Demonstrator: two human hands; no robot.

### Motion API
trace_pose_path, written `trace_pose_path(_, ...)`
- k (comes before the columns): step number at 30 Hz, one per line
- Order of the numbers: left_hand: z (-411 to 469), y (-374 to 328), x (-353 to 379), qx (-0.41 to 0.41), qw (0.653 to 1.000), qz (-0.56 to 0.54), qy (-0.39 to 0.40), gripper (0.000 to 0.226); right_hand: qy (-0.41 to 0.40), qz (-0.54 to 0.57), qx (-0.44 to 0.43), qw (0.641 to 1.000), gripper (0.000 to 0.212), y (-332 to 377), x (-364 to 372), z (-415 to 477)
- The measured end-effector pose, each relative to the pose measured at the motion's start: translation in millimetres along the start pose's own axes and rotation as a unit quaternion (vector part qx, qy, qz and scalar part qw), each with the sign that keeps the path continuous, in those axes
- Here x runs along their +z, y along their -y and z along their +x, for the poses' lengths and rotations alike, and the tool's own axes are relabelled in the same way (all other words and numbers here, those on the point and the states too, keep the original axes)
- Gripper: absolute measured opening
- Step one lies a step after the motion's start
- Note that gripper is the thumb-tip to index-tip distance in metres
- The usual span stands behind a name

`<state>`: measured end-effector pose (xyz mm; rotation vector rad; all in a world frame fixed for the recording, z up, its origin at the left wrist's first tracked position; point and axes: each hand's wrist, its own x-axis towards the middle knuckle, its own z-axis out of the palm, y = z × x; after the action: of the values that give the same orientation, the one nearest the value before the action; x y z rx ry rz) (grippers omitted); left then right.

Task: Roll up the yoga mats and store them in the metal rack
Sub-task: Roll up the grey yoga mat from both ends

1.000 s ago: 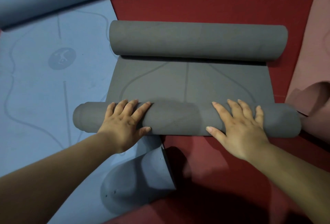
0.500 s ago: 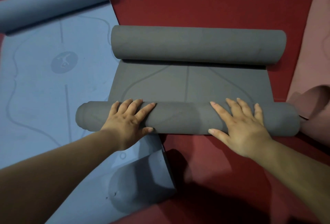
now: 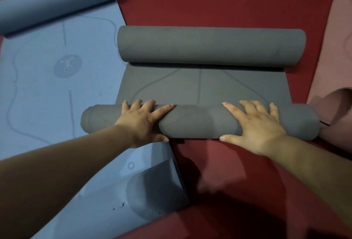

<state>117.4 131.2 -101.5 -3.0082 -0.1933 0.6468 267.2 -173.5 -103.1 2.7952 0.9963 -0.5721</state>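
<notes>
Red floor [image 3: 209,0] bears three mats; left hand [image 3: 142,122] and right hand [image 3: 257,126] press open-fingered on the grey mat [image 3: 196,122].

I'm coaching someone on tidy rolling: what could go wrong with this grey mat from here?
The far roll of the grey mat faces the near roll under the left hand and right hand; they may collide, leaving two rolls. The near roll's left end lies over the blue mat, its right end beside the pink mat; it might drag either.
</notes>
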Motion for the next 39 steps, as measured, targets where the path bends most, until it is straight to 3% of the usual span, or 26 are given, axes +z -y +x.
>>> trace_pose_path(10, -16.6, 0.4, 1.8, 0.022, 0.999, 0.000, -0.035, 0.088, 0.001, 0.023, 0.004, 1.000, 0.094, 3.5, 1.5, -14.7)
trace_pose_path(19, -65.6, 11.4, -7.2, 0.079, 0.992, -0.084, 0.050, 0.087, 0.068, 0.090, -0.003, 0.994, 0.099, 19.2, 0.1, -73.2)
trace_pose_path(25, -98.0, -8.8, 15.5, 0.095, 0.981, -0.125, 0.110, 0.089, 0.128, 0.077, -0.033, 0.988, 0.100, 22.2, 13.4, -103.5)
trace_pose_path(28, -101.0, -14.3, 20.8, 0.102, 0.981, -0.122, 0.107, 0.088, 0.110, 0.063, -0.030, 0.991, 0.101, 19.7, 22.4, -110.4)
trace_pose_path(33, -90.0, -10.4, 24.0, 0.097, 0.972, -0.151, 0.150, 0.084, 0.020, 0.039, 0.001, 0.999, 0.083, 31.6, 46.1, -121.9)
trace_pose_path(39, -81.5, -7.7, 22.8, 0.089, 0.970, -0.148, 0.169, 0.083, 0.027, 0.031, 0.002, 0.999, 0.084, 27.8, 44.2, -112.6)
